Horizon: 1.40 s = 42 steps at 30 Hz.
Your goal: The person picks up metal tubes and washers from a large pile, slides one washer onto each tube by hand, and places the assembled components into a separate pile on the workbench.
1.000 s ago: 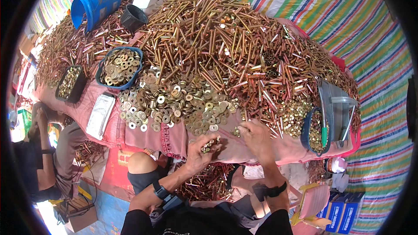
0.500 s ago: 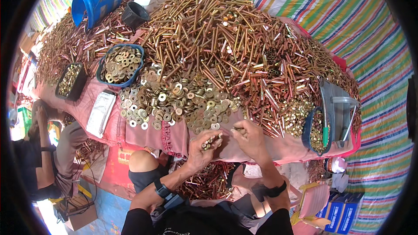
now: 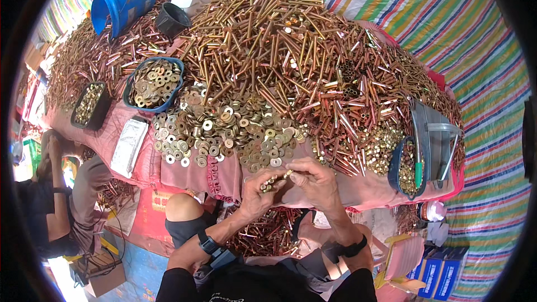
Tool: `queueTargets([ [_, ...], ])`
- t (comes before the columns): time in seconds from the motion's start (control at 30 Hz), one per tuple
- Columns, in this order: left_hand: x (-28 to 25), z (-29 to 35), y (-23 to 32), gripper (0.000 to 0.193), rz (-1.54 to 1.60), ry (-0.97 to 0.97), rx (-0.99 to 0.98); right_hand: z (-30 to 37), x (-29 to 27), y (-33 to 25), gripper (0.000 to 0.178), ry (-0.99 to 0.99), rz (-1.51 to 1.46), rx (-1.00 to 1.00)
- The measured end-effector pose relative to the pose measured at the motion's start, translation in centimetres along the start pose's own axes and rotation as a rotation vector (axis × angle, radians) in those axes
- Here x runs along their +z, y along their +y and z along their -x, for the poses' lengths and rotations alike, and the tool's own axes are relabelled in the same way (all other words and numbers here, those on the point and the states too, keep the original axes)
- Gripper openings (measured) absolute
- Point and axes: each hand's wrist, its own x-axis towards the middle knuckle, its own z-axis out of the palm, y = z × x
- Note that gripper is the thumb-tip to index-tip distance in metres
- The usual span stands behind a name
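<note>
My left hand [image 3: 253,199] is closed around a small bundle of brass-coloured bolts [image 3: 268,185], their ends pointing up and to the right. Close against it, my right hand [image 3: 318,185] pinches a small brass-coloured nut [image 3: 288,173] at the tips of the bundle. Just beyond both hands lies a spread of flat washers [image 3: 224,128] on a pink cloth [image 3: 358,187]. Behind them rises a big heap of copper-coloured bolts and sleeves [image 3: 251,39]. Loose nuts [image 3: 383,145] are piled on the right.
A blue basin of washers [image 3: 154,109] and a dark tray of nuts [image 3: 75,117] stand on the left. At the right are a blue nut container [image 3: 398,176] and a grey scoop [image 3: 436,140]. A blue bucket [image 3: 131,3] lies at the back. Another person's leg [image 3: 92,190] is at left.
My right hand has come left and met the bundle in my left hand, bringing a small nut to the bolt ends. My left hand has stayed nearly still.
</note>
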Motion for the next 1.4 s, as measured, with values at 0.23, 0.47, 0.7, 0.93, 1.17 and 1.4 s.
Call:
queueTargets([
  [0.23, -0.2, -0.2, 0.1, 0.043, -0.026, -0.007, 0.044, 0.0, 0.1, -0.4, 0.016, -0.046, 0.206, -0.231],
  [0.47, -0.3, -0.3, 0.5, 0.035, -0.078, -0.014, 0.072, 0.4, 0.4, 0.9, 0.016, -0.052, -0.166, -0.058],
  [0.7, -0.1, -0.5, 0.5, 0.031, 0.012, -0.006, 0.041, 0.4, 0.6, 1.3, 0.010, 0.049, -0.323, 0.011],
  [0.93, -0.3, -0.4, 0.3, 0.031, -0.023, -0.011, 0.050, 0.0, 0.5, 0.1, 0.006, -0.005, 0.224, -0.261],
  [1.17, -0.6, -0.1, -0.3, 0.032, 0.067, -0.048, 0.011, 0.5, 1.4, -1.7, 0.018, 0.095, 0.229, 0.063],
  [1.4, -0.4, -0.2, 0.0, 0.032, 0.064, -0.050, 0.025, 0.0, 1.3, -0.7, 0.028, 0.073, 0.350, -0.235],
])
